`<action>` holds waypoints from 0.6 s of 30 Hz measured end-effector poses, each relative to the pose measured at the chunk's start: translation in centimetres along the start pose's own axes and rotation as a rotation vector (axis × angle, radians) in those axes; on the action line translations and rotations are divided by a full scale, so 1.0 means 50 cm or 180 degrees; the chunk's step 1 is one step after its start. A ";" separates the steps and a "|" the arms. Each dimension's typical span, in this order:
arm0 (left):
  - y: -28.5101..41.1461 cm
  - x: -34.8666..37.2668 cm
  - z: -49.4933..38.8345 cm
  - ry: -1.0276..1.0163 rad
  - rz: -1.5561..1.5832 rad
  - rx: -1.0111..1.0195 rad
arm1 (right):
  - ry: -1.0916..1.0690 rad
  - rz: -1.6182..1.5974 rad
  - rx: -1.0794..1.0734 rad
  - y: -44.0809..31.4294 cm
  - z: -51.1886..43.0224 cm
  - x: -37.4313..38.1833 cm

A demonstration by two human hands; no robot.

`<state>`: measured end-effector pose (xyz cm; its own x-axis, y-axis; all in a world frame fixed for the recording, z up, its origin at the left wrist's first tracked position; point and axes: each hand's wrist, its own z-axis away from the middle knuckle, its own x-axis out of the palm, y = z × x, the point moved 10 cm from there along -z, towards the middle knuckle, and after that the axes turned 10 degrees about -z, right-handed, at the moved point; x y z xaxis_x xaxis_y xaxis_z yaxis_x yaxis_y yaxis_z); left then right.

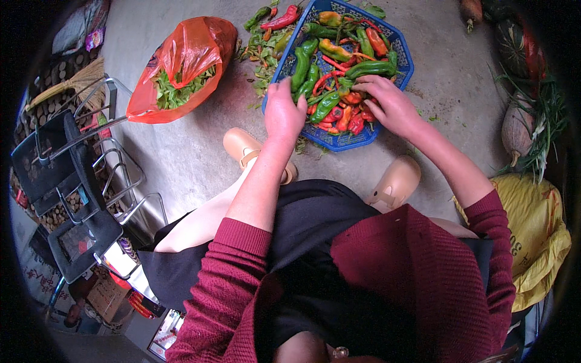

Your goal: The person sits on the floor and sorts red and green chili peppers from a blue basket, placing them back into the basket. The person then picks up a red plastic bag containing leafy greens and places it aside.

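A blue plastic basket [338,144] stands on the floor before me, filled with red, green and orange chili peppers. At its left side is my left hand [285,109], thumb and fingers apart beside a long green pepper [302,68]. My right hand [392,106] reaches over the right rim, with its fingertips among the peppers near a green pepper's stem end. Whether those fingers grip anything cannot be made out. Between my hands lie another green pepper [325,106] and several wrinkled red peppers [356,123].
An orange plastic bag [195,97] of green leaves [181,88] sits at the left. Leaf scraps and loose peppers [281,19] lie beyond the basket. Metal-framed chairs [81,149] and a straw broom [75,84] are far left; squash [517,125], green onions [542,131] and a yellow sack [531,218] are right.
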<state>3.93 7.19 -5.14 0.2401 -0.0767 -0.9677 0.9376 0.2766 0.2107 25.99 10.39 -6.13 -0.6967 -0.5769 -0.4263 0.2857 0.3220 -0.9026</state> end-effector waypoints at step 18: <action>0.084 0.075 -0.175 -0.0658 -0.0785 -0.0073 | -0.0049 -0.0242 0.0028 0.004 0.011 -0.005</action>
<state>6.55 16.44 -9.10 0.0545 -0.3366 -0.9401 0.9685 0.2469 -0.0322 26.57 10.17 -6.24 -0.7064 -0.6109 -0.3574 0.2383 0.2703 -0.9328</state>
